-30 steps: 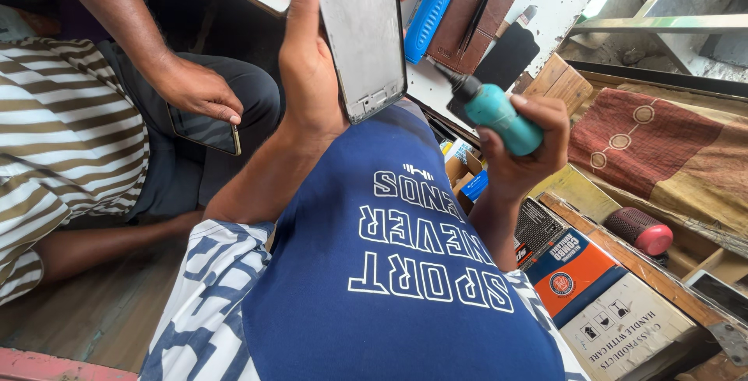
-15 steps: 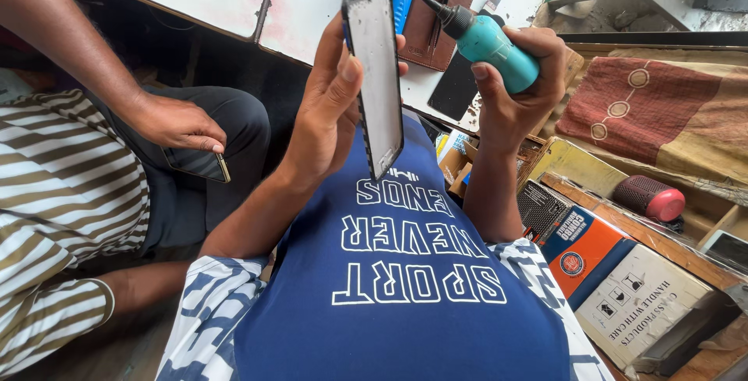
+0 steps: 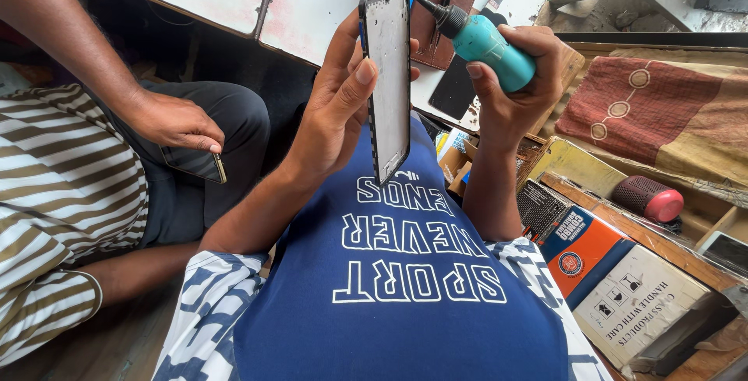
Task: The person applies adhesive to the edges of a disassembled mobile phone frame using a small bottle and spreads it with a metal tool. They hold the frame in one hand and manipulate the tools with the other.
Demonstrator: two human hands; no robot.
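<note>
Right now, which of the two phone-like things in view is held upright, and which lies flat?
The phone frame in the left hand stands upright on edge. The dark phone under the other person's hand lies flat on their lap.

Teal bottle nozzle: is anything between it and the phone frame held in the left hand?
Nothing visible. The teal bottle, gripped in the right hand, aims its black nozzle at the top edge of the phone frame, which the left hand holds upright.

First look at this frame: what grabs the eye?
Top centre, the left hand holds a bare phone frame upright, and the right hand tilts a teal squeeze bottle with its black nozzle at the frame's top edge. At left, another person's hand rests on a dark phone on their lap.
</note>
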